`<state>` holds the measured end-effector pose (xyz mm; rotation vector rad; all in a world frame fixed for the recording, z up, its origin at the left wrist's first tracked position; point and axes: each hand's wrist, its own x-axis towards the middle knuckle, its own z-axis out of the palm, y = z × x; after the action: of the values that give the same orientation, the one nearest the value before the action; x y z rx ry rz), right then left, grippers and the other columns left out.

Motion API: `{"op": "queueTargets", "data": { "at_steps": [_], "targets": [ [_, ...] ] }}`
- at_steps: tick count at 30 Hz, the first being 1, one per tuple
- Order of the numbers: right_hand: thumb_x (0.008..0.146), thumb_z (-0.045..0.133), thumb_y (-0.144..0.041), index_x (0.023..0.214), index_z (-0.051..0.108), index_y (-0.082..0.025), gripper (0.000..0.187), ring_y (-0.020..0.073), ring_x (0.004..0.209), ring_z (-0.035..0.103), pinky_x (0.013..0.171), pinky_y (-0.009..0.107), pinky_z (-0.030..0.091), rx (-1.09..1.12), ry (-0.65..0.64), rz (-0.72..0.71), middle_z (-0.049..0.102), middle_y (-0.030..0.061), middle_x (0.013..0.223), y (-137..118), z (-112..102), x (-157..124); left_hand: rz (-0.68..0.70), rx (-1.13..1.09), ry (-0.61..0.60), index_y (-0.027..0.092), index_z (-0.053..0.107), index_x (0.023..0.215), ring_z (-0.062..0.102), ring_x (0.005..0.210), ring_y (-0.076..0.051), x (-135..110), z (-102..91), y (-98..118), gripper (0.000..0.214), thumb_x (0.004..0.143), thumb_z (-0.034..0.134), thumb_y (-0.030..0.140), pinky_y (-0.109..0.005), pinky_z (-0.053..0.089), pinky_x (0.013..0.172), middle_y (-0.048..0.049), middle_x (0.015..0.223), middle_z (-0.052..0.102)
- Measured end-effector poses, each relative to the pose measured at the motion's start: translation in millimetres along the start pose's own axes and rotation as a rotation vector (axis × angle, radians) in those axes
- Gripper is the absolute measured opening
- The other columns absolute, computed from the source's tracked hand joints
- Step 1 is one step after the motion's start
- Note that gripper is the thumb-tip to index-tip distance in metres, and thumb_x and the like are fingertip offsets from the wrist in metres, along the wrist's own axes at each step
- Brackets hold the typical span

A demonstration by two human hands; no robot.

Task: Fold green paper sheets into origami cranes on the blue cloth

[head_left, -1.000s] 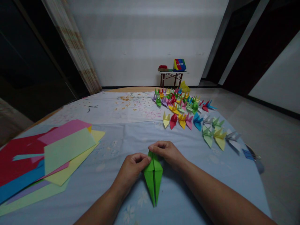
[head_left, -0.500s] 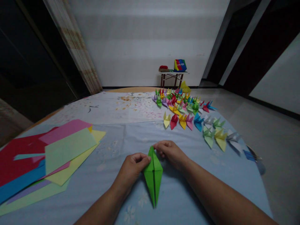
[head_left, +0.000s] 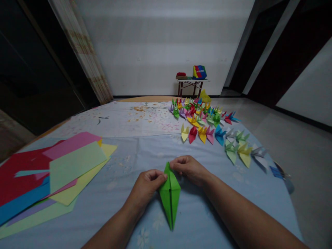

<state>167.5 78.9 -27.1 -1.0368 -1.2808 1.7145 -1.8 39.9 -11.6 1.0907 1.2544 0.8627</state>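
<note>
A green folded origami paper (head_left: 170, 199), long and diamond-shaped with a slit down its lower half, lies on the blue tablecloth in front of me. My left hand (head_left: 149, 185) pinches its upper left edge between thumb and fingers. At the top tip, my right hand (head_left: 188, 169) grips the paper from the right, its fingers closed there. The fingertips of both hands cover part of the upper edges.
Loose coloured paper sheets (head_left: 77, 166) overlap on the left of the table. Several finished paper cranes (head_left: 202, 135) stand in rows at the right and far right. Beyond the round table, a small folding table (head_left: 193, 80) holds a colourful box (head_left: 199, 72).
The right thumb and fingers have shifted slightly at the paper's top tip. My left hand and the green paper stay almost where they were.
</note>
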Motion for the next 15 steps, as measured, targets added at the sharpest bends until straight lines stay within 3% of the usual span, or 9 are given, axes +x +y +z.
{"op": "queueTargets", "data": {
  "at_steps": [15],
  "targets": [
    [0.063, 0.067, -0.04, 0.062, 0.063, -0.012, 0.028, 0.0044, 0.04, 0.034, 0.043, 0.02, 0.022, -0.048, 0.076, 0.021, 0.048, -0.0045, 0.045, -5.8, 8.5, -1.7, 0.048, 0.006, -0.004, 0.013, 0.062, 0.067, 0.05, 0.052, -0.011, -2.3, 4.0, 2.8, 0.027, 0.061, 0.067, 0.039, -0.021, 0.037, 0.052, 0.0012, 0.056, 0.059]
  ]
}}
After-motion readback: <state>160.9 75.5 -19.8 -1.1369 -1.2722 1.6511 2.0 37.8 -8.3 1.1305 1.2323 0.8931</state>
